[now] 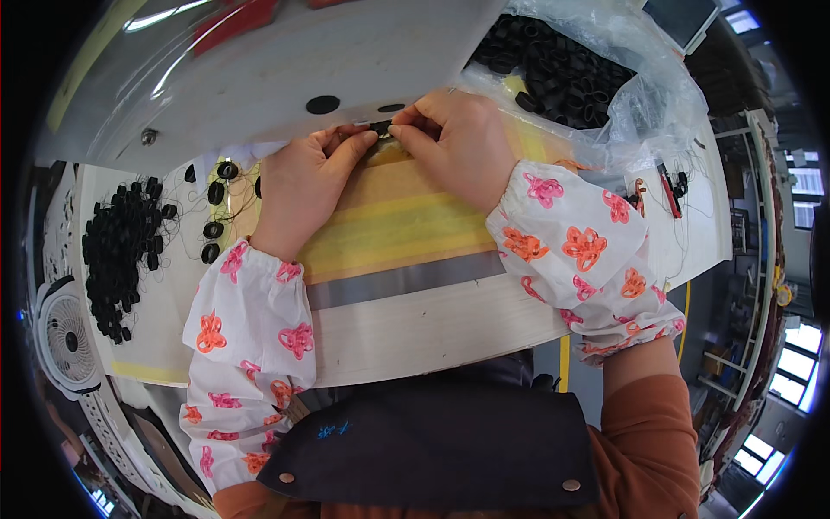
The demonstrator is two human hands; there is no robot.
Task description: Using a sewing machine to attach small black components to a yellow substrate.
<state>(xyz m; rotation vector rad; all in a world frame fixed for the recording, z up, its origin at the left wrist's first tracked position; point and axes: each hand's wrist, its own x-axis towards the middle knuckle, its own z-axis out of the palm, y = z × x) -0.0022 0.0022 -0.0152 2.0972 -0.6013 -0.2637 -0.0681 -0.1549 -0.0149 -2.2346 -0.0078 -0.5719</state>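
Observation:
My left hand (304,183) and my right hand (458,145) meet below the front edge of a large pale grey machine head (277,69). Between them lies a small black band (380,128), pinched by thumb and fingers from both sides. The machine head hides part of it, along with some fingertips of my left hand. Yellow and tan tape (406,212) covers the table surface beneath my wrists. Left of my left hand, several black loops (213,192) trail fine dark threads.
A heap of black loops (121,251) with tangled threads covers the table's left side. At the far right, a clear plastic bag (644,112) holds many black loops (553,73). Red-handled snips (670,190) lie at the right. A white fan (69,337) stands beyond the left edge.

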